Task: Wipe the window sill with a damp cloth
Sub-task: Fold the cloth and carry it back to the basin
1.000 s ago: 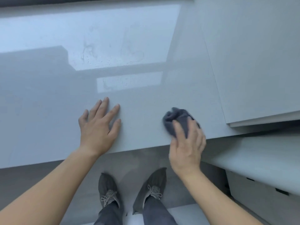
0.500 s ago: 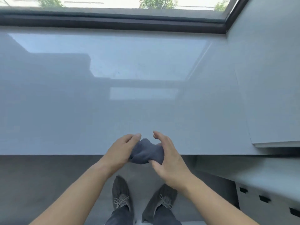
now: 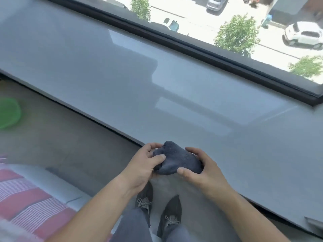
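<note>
Where glossy sill (image 3: 174,88) ends, left hand (image 3: 141,165), right hand (image 3: 201,170): fingers (image 3: 192,151) curled round bunched fuzzy cloth (image 3: 176,159).

— Where are the hands?
— Close together, in front of the body. The bare left hand (image 3: 140,167) pinches one end of a bunched dark grey-blue cloth (image 3: 176,160), thumb on top.
— And the other?
— The bare right hand (image 3: 203,173) curls round the opposite end. The left forearm (image 3: 83,213) and right forearm (image 3: 248,213) angle inward.
</note>
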`<act>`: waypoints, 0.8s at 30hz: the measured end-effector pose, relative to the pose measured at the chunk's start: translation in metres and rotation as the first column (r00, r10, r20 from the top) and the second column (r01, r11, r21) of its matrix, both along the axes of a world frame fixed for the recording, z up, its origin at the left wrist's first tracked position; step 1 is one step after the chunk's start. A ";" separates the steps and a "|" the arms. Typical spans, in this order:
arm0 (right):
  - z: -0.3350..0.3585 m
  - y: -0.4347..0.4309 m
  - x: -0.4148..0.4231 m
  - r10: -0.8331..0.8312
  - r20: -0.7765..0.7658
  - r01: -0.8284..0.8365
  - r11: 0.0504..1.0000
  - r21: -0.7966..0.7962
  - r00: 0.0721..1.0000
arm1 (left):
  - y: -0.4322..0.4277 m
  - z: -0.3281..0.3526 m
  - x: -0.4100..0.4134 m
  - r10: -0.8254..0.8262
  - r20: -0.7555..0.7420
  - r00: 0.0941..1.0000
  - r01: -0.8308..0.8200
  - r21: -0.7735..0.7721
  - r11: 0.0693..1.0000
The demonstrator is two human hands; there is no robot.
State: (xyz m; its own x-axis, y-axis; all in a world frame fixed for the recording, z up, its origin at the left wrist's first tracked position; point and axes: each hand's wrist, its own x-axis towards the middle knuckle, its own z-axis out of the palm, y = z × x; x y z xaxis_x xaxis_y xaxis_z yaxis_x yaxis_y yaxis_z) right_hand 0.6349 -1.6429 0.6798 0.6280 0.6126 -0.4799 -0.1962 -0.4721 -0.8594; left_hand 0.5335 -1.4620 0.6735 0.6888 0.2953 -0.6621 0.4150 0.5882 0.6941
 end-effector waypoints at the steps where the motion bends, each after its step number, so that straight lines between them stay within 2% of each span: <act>1: 0.004 0.016 0.000 0.007 -0.108 -0.005 1.000 0.022 0.994 | 0.010 0.003 -0.011 0.068 0.008 0.998 -0.068 -0.007 0.998; 3: 0.010 0.051 0.000 0.024 -0.259 -0.016 0.999 0.035 0.965 | 0.032 0.006 -0.033 0.199 0.017 0.980 -0.198 -0.027 0.980; 4: 0.010 0.073 -0.001 0.061 -0.268 -0.055 0.998 0.030 0.961 | 0.044 0.007 -0.045 0.260 0.015 0.966 -0.259 -0.038 0.965; 10: 0.021 0.240 -0.040 0.322 -0.165 -0.317 0.947 0.058 0.932 | 0.152 0.005 -0.115 0.553 -0.017 0.833 -0.552 -0.095 0.828; 14: 0.024 0.373 -0.090 0.463 -0.153 -0.456 0.886 0.082 0.873 | 0.252 0.006 -0.168 0.664 -0.013 0.747 -0.664 -0.055 0.746; 20: 0.020 0.554 -0.171 0.604 -0.175 -0.602 0.795 0.067 0.778 | 0.400 0.010 -0.246 0.807 -0.087 0.584 -0.807 0.049 0.589; 24: 0.018 0.651 -0.209 0.688 -0.157 -0.685 0.724 0.080 0.709 | 0.481 0.008 -0.286 0.857 -0.102 0.506 -0.858 0.045 0.512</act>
